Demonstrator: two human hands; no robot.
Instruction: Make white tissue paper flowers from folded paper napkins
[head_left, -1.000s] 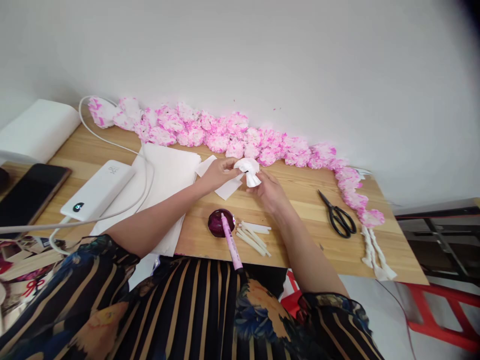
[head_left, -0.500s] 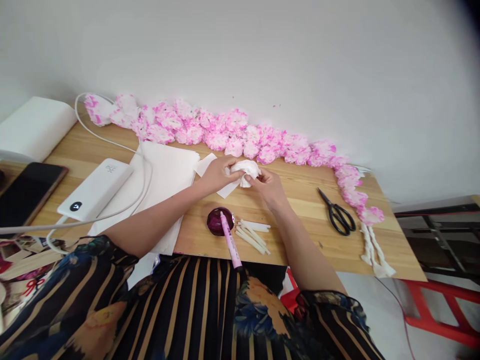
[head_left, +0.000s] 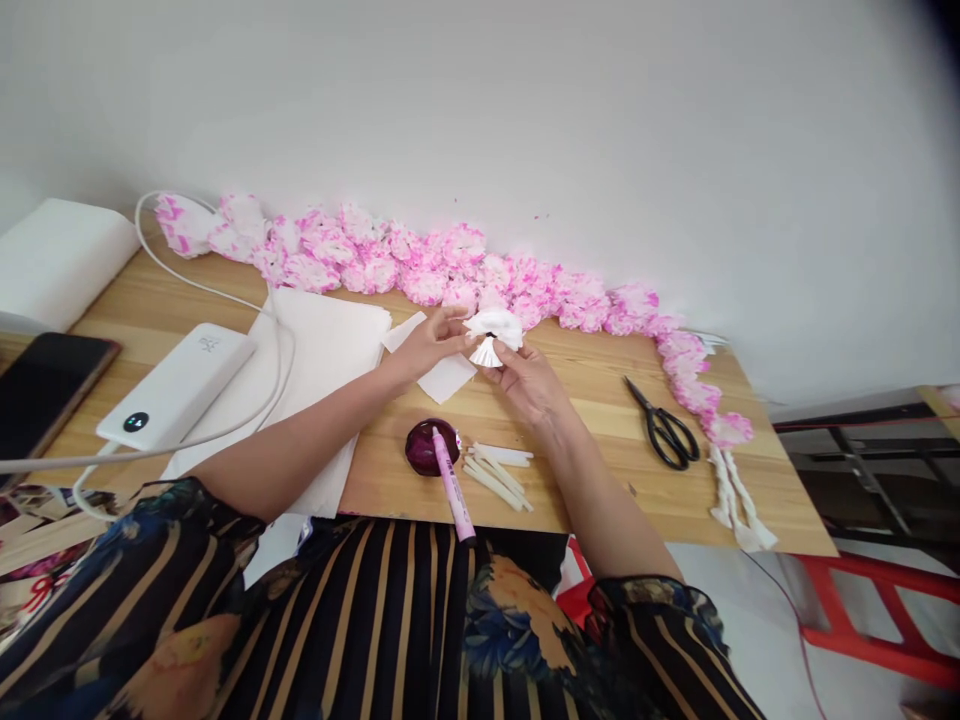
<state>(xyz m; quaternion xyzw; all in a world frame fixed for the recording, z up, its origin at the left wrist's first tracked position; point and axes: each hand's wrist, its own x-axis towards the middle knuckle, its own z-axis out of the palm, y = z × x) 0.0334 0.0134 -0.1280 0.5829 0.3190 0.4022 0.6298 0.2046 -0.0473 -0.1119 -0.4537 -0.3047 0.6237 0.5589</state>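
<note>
Between both hands is a white paper flower, pleated and fanned, with a small dark spot at its middle. My right hand pinches it from below and the right. At its left edge, the fingers of my left hand touch the paper, thumb and fingertips close together. Cut pieces of white paper lie below my left hand. Nearer to me are a dark purple dish, a pink marker leaning across its rim and several pale rolled paper sticks.
Along the wall runs a garland of pink-and-white paper flowers. Black scissors lie on the right. To the left are a paper stack, a white power bank with cables, a phone and a white pack. A red stool stands lower right.
The flower has been turned and spread, so its dark middle and a pleated fan now show. My right hand has shifted below it; my left fingers have loosened. The view has shifted slightly.
</note>
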